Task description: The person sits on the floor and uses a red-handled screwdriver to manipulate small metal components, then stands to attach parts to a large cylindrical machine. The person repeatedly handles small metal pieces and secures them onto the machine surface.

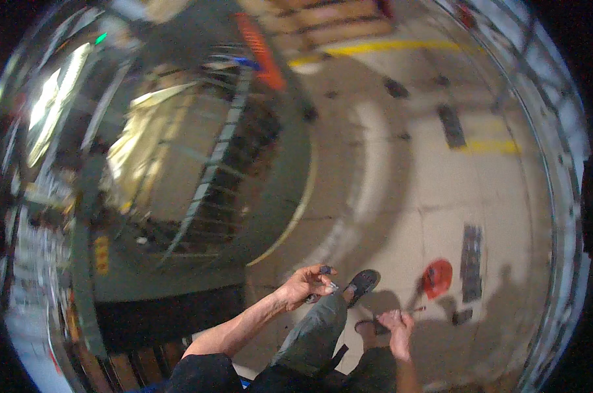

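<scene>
Out in front of my left thigh, my left hand (304, 286) holds small parts in its fingers. One is a short dark piece (326, 270) by the index finger; another is a small pale metallic piece (332, 287) near the thumb. Blur hides exactly what they are. Farther right and lower, my right hand (398, 325) is closed around a slim rod-like tool (417, 309), whose reddish tip points right. The two hands are apart, above the tiled floor (394, 236) and my dark clogs (365, 284).
A large green machine frame (286, 186) with a curved edge fills the left side, with a slatted dark section (247, 147) inside. A red rounded object (438, 279) and dark strips (471, 263) lie on the floor. Wooden boards (326, 22) and a yellow floor line (394, 47) are farther off.
</scene>
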Action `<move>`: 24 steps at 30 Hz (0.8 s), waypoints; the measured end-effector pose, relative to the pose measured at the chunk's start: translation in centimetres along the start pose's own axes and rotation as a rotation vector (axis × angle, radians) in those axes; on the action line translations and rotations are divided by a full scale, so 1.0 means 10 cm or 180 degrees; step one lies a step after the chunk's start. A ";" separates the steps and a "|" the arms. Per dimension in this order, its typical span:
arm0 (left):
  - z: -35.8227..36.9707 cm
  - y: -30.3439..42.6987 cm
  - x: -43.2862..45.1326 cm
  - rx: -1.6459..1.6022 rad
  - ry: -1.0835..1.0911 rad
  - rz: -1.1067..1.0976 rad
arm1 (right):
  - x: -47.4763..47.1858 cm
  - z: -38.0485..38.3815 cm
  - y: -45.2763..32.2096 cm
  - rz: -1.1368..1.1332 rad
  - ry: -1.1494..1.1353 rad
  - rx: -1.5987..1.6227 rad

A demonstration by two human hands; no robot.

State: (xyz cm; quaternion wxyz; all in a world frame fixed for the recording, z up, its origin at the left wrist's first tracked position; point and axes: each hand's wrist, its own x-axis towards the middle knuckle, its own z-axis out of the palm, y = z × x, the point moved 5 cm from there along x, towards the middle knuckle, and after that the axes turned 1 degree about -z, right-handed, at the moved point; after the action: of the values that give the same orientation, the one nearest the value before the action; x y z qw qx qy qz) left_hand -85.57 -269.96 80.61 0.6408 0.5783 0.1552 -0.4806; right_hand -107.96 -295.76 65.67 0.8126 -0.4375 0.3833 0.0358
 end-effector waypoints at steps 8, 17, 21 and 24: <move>-1.75 2.09 -2.08 0.0071 0.0698 0.1432 | -0.08 2.07 -0.50 -0.0284 -0.0808 -0.0534; -3.91 4.90 -3.22 0.0340 0.1462 0.2827 | 0.56 4.28 -1.13 -0.0682 -0.1203 -0.0550; -4.72 6.09 -3.15 0.1261 0.2753 0.2955 | 0.52 5.06 -1.18 -0.0582 -0.1261 -0.0702; -5.10 6.45 -2.90 0.2797 0.4003 0.2887 | 0.62 5.42 -1.11 -0.0465 -0.1375 -0.0853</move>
State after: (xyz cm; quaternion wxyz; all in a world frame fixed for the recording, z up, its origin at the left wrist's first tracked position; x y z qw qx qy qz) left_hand -30.31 -220.36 126.22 0.2861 0.9344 0.0360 0.2093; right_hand -67.16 -264.27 86.75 0.8109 -0.5499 0.1602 0.1201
